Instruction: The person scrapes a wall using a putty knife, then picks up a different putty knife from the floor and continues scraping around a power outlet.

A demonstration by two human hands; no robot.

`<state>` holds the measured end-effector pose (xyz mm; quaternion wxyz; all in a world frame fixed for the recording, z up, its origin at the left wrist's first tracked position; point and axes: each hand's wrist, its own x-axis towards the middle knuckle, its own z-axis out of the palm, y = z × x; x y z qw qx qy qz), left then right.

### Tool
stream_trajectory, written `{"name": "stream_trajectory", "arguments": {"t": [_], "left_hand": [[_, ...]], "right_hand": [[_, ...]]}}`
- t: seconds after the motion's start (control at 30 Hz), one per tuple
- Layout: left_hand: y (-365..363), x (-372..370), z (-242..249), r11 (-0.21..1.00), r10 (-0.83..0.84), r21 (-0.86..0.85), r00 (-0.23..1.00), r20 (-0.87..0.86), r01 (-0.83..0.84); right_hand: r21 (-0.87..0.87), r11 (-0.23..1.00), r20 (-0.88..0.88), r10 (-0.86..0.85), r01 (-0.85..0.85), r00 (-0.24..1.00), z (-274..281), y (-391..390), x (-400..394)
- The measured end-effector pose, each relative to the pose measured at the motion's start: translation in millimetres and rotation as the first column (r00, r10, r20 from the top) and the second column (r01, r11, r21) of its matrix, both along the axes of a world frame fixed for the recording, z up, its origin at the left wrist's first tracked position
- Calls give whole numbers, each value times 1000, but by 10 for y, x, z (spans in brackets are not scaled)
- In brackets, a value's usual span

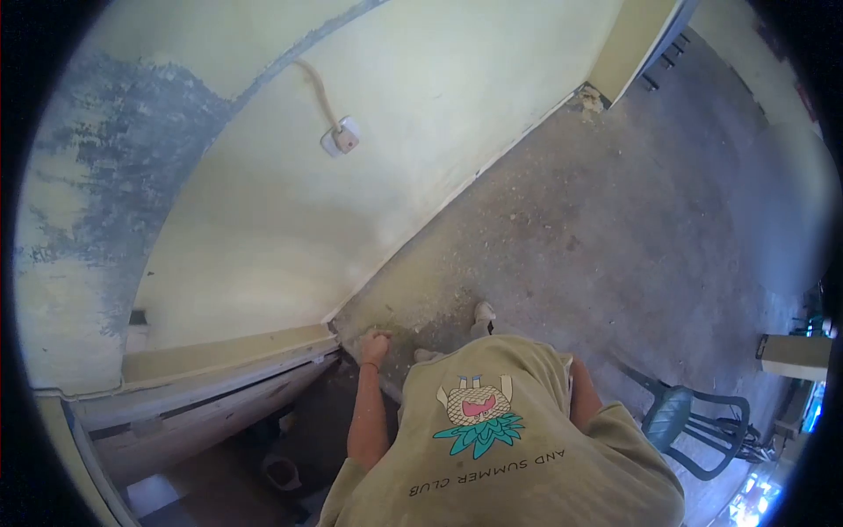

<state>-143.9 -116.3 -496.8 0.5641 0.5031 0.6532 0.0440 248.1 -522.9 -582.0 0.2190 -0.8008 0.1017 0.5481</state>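
Note:
My left hand (375,347) hangs low in front of me, its fingers curled in, and nothing sticks out of it. It overlaps the dusty floor beside the corner of the pale wall (290,220). Of my right arm (584,395) only a part shows at the side of my olive T-shirt (527,422); the right hand is hidden behind the shirt. The T-shirt carries a pineapple print (479,411). Below my body a light-coloured shoe (485,312) rests on the floor (606,228).
A green plastic chair (672,417) stands to my right. A white socket box (341,137) with a cable is on the wall ahead. To the left, a ledge (219,378) borders a dark recess. Rubble (593,98) lies by the far wall corner.

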Motion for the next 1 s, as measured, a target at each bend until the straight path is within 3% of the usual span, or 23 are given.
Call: {"name": "stream_trajectory", "arguments": {"t": [0.07, 0.13, 0.17, 0.23, 0.27, 0.3, 0.37, 0.4, 0.43, 0.47, 0.53, 0.6, 0.67, 0.7, 0.77, 0.83, 1.0], "left_hand": [[106, 305, -92, 988, -121, 95, 992, -48, 125], [145, 422, -490, 993, -98, -50, 980, 176, 108], [97, 506, -470, 990, -118, -54, 976, 184, 130], [-53, 578, -296, 928, 208, -360, 934, 291, -94], [-133, 547, -316, 924, 203, -371, 936, 288, -86], [-194, 476, -315, 969, -26, -235, 975, 219, 79], [-325, 326, -330, 959, -240, -120, 963, 125, 255], [-395, 267, -336, 959, 55, -281, 991, 126, -17], [-470, 198, -362, 858, 344, -431, 936, 79, -279], [-574, 65, -486, 851, 353, -442, 932, 82, -284], [-779, -230, -773, 794, 501, -440, 862, 83, -419], [-914, -307, -796, 752, 546, -475, 835, 62, -456], [-1166, -426, -754, 682, 620, -500, 785, 7, -534], [-1267, -431, -776, 662, 657, -505, 753, 37, -554], [-1441, -455, -826, 624, 708, -509, 704, 49, -592], [-1473, -426, -775, 596, 731, -512, 681, 29, -619], [-1391, -260, -356, 592, 755, -430, 656, 2, -681]], "right_hand": [[112, 989, 93, 83, -93, 992, -318, 133, 395], [171, 981, 183, 63, -95, 981, -320, 354, 747], [137, 988, 216, 35, -66, 976, 0, 531, 840], [173, 982, 190, -111, 78, 975, 579, 836, 1005], [233, 954, 124, -219, 186, 968, 633, 836, 1080], [223, 956, 127, -222, 190, 967, 689, 838, 1114], [170, 964, 66, -216, 203, 974, 657, 799, 1224], [160, 967, 73, -213, 199, 974, 611, 744, 1246], [116, 991, 76, -79, 70, 994, 485, 636, 1258], [70, 996, 71, 57, -62, 996, 434, 546, 1277], [-27, 996, 52, 90, -89, 995, 585, 498, 1201], [-118, 985, 30, 130, -126, 991, 638, 529, 1279], [-110, 907, 172, 419, -405, 892, 584, 557, 1312], [-110, 885, 141, 464, -452, 874, 554, 605, 1324], [147, 984, 111, 86, -102, 990, 604, 795, 1417], [172, 985, 84, -46, 31, 995, 587, 1032, 1491], [175, 972, 148, 130, -156, 980, 1056, 1759, 1492]]}}
